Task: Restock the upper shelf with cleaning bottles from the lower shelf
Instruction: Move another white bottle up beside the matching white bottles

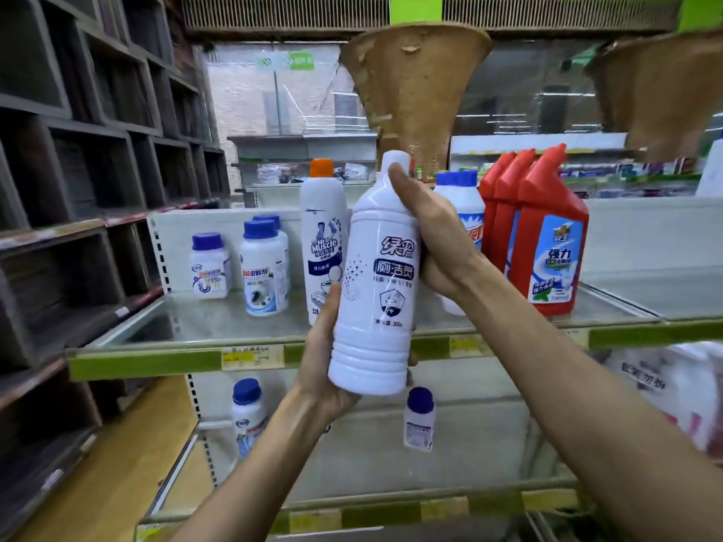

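On the upper shelf [176, 361], blue-capped jars [264, 267] stand at left beside an orange-capped bottle [322, 228]. The left hand [321, 369] cups the base of a white cleaning bottle [377, 291] held before that shelf; the right hand [434, 244] wraps its neck. Red bottles [547, 236] stand at right.

Both arms raised forward; left hand [319, 369] cupped low, palm up, right hand [434, 244] wrapped higher (thumb pointing up), fingers closed.
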